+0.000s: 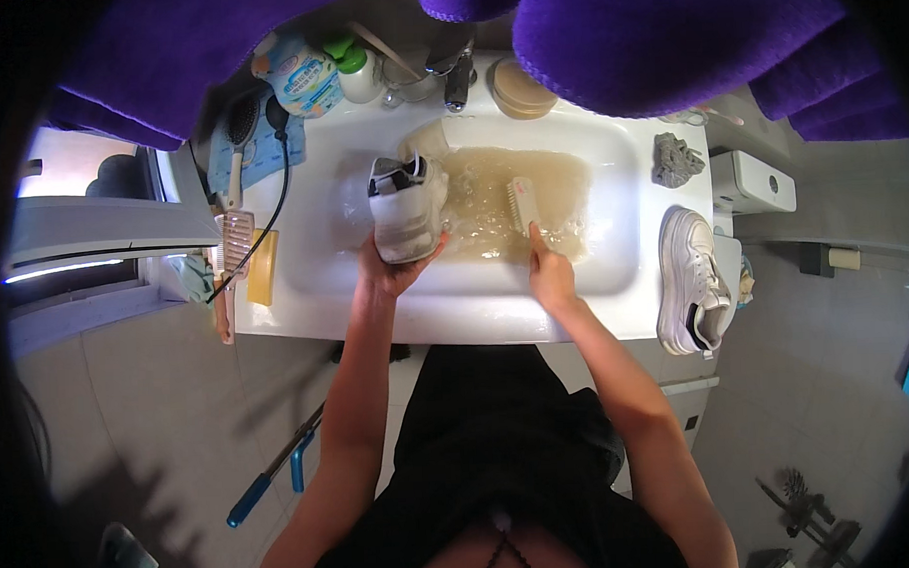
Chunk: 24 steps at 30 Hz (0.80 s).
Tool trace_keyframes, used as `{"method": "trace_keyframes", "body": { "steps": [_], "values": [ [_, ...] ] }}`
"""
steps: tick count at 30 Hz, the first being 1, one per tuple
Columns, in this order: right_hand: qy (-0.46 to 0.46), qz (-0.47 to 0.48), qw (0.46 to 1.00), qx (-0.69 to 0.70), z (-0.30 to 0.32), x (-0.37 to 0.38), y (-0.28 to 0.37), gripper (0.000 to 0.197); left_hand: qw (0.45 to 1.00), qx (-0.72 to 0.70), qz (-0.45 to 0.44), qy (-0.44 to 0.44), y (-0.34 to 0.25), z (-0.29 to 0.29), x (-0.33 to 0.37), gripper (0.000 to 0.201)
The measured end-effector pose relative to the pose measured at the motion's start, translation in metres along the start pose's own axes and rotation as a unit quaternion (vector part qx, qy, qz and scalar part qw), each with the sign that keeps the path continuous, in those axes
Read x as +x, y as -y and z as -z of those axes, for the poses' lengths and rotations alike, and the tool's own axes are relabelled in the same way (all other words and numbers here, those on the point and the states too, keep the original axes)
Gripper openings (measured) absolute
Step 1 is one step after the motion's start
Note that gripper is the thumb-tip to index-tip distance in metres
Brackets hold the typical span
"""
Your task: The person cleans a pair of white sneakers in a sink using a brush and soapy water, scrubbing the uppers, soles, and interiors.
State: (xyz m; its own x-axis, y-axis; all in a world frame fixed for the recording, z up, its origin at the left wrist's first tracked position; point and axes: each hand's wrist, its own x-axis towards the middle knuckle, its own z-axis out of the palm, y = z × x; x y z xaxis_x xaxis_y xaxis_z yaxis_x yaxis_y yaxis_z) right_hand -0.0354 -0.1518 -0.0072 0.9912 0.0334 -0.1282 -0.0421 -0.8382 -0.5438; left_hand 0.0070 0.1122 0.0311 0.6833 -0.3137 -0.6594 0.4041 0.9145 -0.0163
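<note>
Both hands grip: left hand (394,271) cups a white leather sneaker (408,207), long axis pointing away; right hand (551,276) clasps a white bristly plastic brush (522,204) over murky water.

Purple towels (666,36) are cut off by the top edge, and the tap (457,74) is half covered by them. The brush (523,203) bristles can't be made out in the murky water (531,181). Stuff at bottom right is too blurred to tell.

The single head view looked steeply down from above, close over a white sink (616,308); fisheye bending curved the rim edges.
</note>
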Motion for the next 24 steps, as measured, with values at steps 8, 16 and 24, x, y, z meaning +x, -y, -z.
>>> {"method": "trace_keyframes", "body": {
  "steps": [8,16,24],
  "values": [
    [0.027,-0.063,0.967,0.247,-0.055,0.033,0.013,0.047,0.989,0.116,-0.06,-0.072,-0.019,0.05,0.004,0.044],
    [0.046,0.002,0.959,0.279,-0.048,0.021,0.117,0.04,0.957,0.195,-0.177,-0.124,-0.001,0.029,-0.032,0.07],
    [0.109,0.004,0.966,0.234,-0.032,0.013,0.154,0.041,0.801,0.466,-0.321,-0.196,-0.015,0.038,-0.029,0.06]
  ]
}}
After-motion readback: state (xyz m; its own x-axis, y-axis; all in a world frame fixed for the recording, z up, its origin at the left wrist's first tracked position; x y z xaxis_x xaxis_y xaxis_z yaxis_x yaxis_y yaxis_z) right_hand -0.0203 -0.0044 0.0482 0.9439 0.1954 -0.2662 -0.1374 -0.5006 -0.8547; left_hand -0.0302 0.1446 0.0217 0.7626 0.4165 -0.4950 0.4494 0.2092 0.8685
